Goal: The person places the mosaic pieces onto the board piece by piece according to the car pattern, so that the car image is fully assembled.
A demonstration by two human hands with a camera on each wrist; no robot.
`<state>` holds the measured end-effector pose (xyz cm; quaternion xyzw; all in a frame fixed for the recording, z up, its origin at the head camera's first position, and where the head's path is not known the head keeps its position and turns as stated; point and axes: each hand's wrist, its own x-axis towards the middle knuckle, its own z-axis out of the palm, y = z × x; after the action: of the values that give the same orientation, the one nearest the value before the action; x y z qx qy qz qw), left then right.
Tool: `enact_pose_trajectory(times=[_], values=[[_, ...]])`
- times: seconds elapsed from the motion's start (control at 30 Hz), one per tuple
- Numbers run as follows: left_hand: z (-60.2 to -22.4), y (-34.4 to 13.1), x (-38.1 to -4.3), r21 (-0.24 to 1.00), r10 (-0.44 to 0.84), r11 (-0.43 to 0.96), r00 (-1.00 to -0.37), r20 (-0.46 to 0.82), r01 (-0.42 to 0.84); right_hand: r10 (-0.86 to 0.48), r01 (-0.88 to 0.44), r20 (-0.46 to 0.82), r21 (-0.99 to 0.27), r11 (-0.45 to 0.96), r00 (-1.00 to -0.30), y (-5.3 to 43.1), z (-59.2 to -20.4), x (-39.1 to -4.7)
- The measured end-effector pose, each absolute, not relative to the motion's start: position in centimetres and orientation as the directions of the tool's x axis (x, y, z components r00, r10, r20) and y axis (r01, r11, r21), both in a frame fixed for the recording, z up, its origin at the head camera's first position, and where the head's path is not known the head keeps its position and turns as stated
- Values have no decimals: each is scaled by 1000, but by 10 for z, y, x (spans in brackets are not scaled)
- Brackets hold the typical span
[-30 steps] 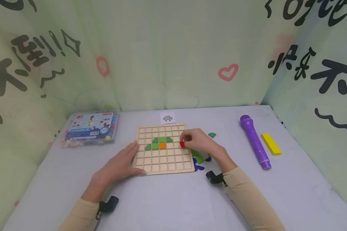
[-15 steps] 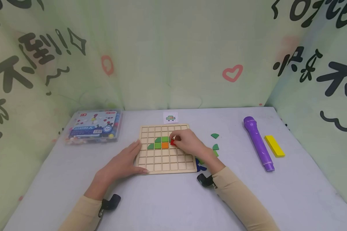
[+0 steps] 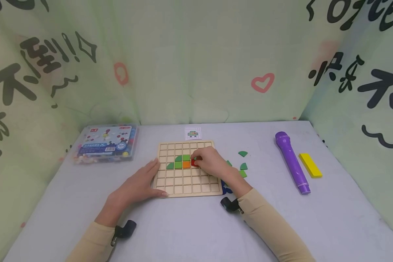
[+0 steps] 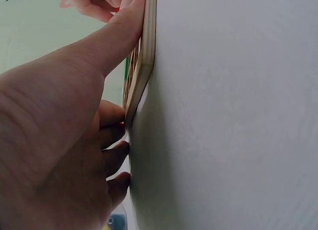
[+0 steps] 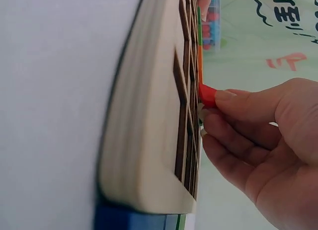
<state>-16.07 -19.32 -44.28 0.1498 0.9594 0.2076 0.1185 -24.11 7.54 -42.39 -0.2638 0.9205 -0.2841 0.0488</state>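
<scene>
A wooden grid board (image 3: 183, 190) lies on the white table. My left hand (image 3: 135, 185) rests at its left side, fingers along the left edge and thumb against the front edge. Between thumb and fingers my right hand (image 3: 211, 160) pinches a red tile (image 5: 207, 95), tilted, one end right at the grid, just right of an orange square tile (image 3: 186, 165). Left of the orange tile sit a green square (image 3: 178, 165) and a darker green quarter-round piece (image 3: 170, 166). Another green square (image 3: 186, 158) fills the row above. My right fingers partly hide the cells around the red tile.
Loose green pieces (image 3: 243, 166) and blue pieces (image 3: 226, 188) lie right of the board. A small picture card (image 3: 193, 133) lies behind it. Farther right are a purple microphone-shaped stick (image 3: 293, 162) and a yellow block (image 3: 310, 165). A clear plastic box (image 3: 106, 143) stands back left.
My right hand has carried the red tile leftward from the board's right side to beside the orange tile, then lowered it slightly. My left hand has stayed at the board's edge.
</scene>
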Motion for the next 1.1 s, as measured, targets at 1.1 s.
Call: enact_pose_trajectory(times=[1.1], values=[[-443,-193,-160,420,350,868,-926,-142,263,-385,-303,-76,-486,820,-920,124,-402,-254]])
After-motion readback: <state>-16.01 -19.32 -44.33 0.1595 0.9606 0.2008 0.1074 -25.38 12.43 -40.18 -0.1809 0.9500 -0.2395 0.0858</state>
